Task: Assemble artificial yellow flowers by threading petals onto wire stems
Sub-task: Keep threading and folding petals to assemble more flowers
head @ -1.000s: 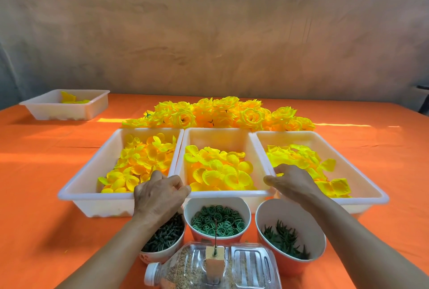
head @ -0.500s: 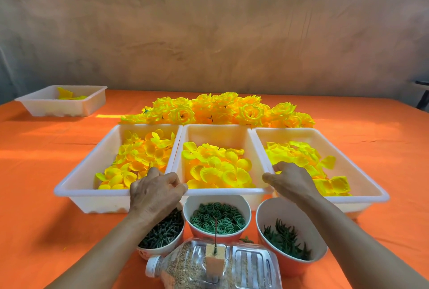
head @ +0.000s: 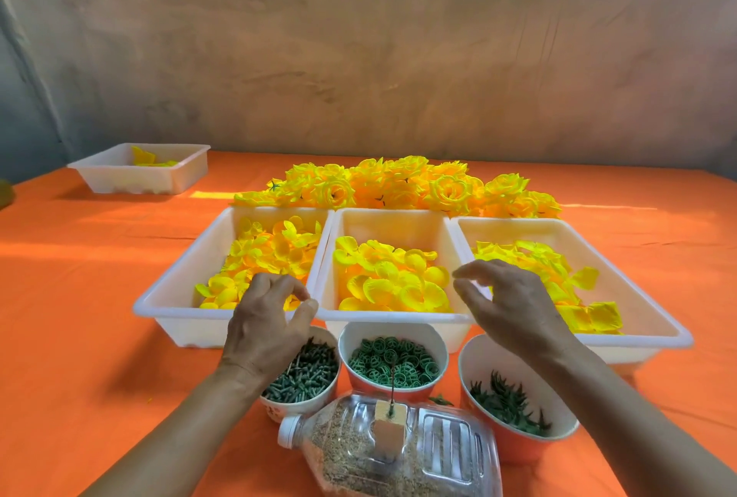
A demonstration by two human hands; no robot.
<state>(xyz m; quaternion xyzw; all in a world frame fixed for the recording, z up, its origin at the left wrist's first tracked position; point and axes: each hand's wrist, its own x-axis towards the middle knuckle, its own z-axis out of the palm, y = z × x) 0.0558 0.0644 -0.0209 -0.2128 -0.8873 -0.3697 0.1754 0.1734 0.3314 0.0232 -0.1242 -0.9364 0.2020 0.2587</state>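
Finished flowers [head: 399,189] sit behind my 3 petal trays [head: 399,316]; the wire stem [head: 393,379] (upright on the bottle [head: 450,452]) is bare. My left hand [head: 267,331] and right hand [head: 514,309] hover loosely curled, empty.

Orange table [head: 79,337]: trays [head: 393,316], cups [head: 482,361], flower heap [head: 399,187], bottle [head: 438,452], perhaps grain-filled.

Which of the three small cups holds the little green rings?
The middle cup; the left cup holds dark pegs, the right cup spiky green leaves.
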